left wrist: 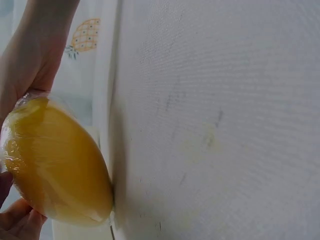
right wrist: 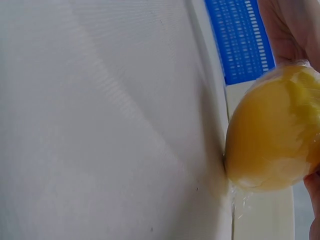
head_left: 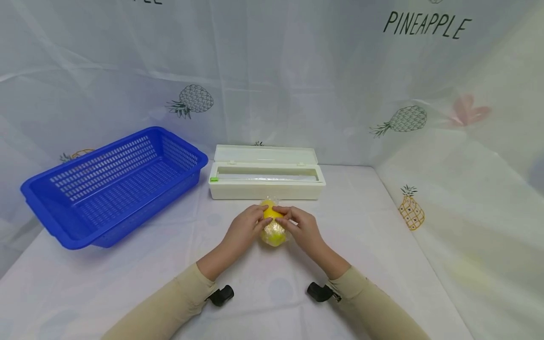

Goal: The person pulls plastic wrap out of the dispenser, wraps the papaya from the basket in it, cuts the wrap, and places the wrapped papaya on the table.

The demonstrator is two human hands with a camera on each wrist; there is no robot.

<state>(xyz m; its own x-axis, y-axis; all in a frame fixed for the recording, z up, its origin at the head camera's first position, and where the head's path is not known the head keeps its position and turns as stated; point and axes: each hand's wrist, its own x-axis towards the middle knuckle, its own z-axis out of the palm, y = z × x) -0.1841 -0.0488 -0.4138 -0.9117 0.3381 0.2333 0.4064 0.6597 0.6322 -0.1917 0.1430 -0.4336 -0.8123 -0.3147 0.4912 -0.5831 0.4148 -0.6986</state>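
A smooth yellow fruit [head_left: 274, 236], oval and mango-like, stands on the table between my hands, wrapped in clear, shiny cling film. From the left, my left hand [head_left: 246, 224] holds its upper part with thumb and fingertips. My right hand [head_left: 302, 225] does the same from the right, its fingertips close to the left ones. In the left wrist view the fruit [left wrist: 60, 165] shows film bunched at its upper end by the hand. The right wrist view has the fruit [right wrist: 270, 135] low against the table, with a loose bit of film at its base.
Right behind the fruit sits a white cling film box [head_left: 265, 191], lid raised, with a film roll [head_left: 267, 177] inside and a green slider [head_left: 214, 179] at its left end. A blue slotted basket [head_left: 148, 208] stands at the left. Pineapple-printed cloth [head_left: 297, 108] hangs behind.
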